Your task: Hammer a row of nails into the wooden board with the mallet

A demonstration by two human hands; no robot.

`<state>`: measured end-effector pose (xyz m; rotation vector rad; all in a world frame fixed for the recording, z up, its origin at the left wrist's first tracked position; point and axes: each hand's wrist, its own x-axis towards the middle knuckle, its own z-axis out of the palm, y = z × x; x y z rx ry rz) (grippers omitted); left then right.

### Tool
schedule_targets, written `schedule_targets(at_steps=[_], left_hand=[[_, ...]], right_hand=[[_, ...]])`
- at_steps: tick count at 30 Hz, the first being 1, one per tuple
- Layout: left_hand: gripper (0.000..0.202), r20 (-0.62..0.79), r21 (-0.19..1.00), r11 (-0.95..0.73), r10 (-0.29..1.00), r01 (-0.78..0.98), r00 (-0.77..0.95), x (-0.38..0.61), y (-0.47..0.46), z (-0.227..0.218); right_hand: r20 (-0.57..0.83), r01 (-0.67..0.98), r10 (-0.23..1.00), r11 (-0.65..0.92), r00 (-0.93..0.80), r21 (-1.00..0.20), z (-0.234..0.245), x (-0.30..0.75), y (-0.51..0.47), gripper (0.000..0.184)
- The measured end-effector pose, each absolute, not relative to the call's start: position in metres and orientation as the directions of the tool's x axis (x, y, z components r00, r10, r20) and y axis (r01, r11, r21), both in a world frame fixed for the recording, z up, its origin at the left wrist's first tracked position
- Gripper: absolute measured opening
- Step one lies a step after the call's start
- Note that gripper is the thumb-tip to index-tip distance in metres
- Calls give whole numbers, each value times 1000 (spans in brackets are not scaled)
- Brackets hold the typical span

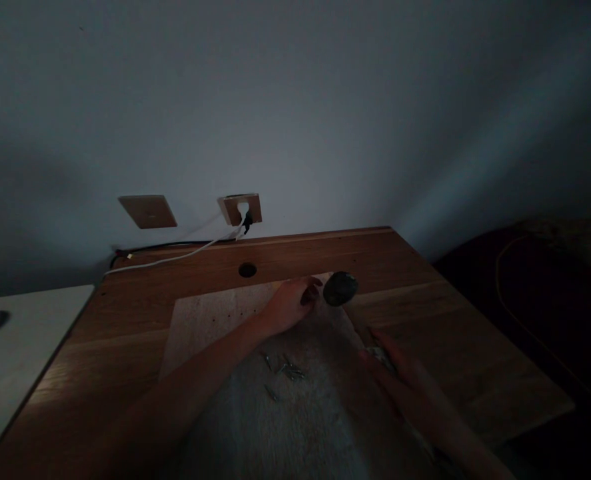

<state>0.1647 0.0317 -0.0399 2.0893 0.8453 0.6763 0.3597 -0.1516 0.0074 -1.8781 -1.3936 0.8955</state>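
My left hand (292, 303) rests near the far edge of a pale wooden board (200, 327), its fingers curled together in a pinch. What they hold is too dark and small to make out. My right hand (400, 373) is wrapped around the handle of a hammer, low on the right. The dark, rounded hammer head (340, 289) is just right of my left fingertips, above the board's far right corner. Several small metal screws or nails (291, 370) lie loose on the board, below my left wrist. A few small dark holes dot the board's far left part.
The board lies on a brown wooden table (405, 300) against a wall. A cable hole (248, 269) is near the table's back. White and black cables (175, 261) run to a wall socket (242, 209). A white surface (20, 340) adjoins on the left. The light is dim.
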Motion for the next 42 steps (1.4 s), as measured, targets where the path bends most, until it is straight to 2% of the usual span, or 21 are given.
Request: schedule_targets(at_steps=[4, 8, 13, 18, 23, 27, 30, 33, 34, 36, 39, 42], left_hand=[[47, 176, 809, -475, 757, 346, 629, 165, 34, -42], [44, 171, 819, -466, 755, 334, 633, 166, 33, -41], [53, 173, 827, -459, 756, 324, 631, 165, 31, -35], [53, 119, 833, -416, 780, 366, 615, 164, 30, -31], [54, 150, 824, -442, 774, 354, 616, 166, 30, -35], [51, 163, 821, -463, 751, 334, 639, 161, 31, -27], [37, 187, 736, -564, 700, 374, 689, 141, 26, -7], [30, 175, 561, -768, 475, 309, 863, 112, 8, 15], [28, 137, 501, -820, 389, 275, 911, 103, 1, 21], [20, 56, 388, -884, 306, 262, 950, 92, -16, 27], [15, -4, 256, -914, 323, 314, 946, 90, -33, 26], [14, -28, 178, -929, 325, 325, 945, 96, -39, 21]], right_hand=[[-233, 534, 946, -319, 224, -783, 11, 354, -150, 64], [-181, 562, 961, -268, 207, -782, 13, 351, -149, 63], [-225, 590, 961, -278, 163, -758, 14, 348, -148, 62], [-190, 595, 970, -244, 153, -766, 14, 346, -149, 63], [-235, 572, 961, -274, 142, -773, 14, 343, -146, 63], [-161, 577, 972, -233, 173, -783, 12, 347, -149, 58], [-213, 557, 953, -299, 216, -775, 7, 354, -156, 63], [-302, 513, 921, -389, 246, -765, 0, 363, -166, 72], [-302, 511, 916, -399, 265, -762, -3, 365, -168, 74], [-262, 515, 916, -389, 304, -764, -6, 368, -172, 73], [-213, 516, 924, -356, 316, -779, -5, 369, -174, 66], [-254, 496, 923, -371, 289, -785, 0, 366, -174, 68]])
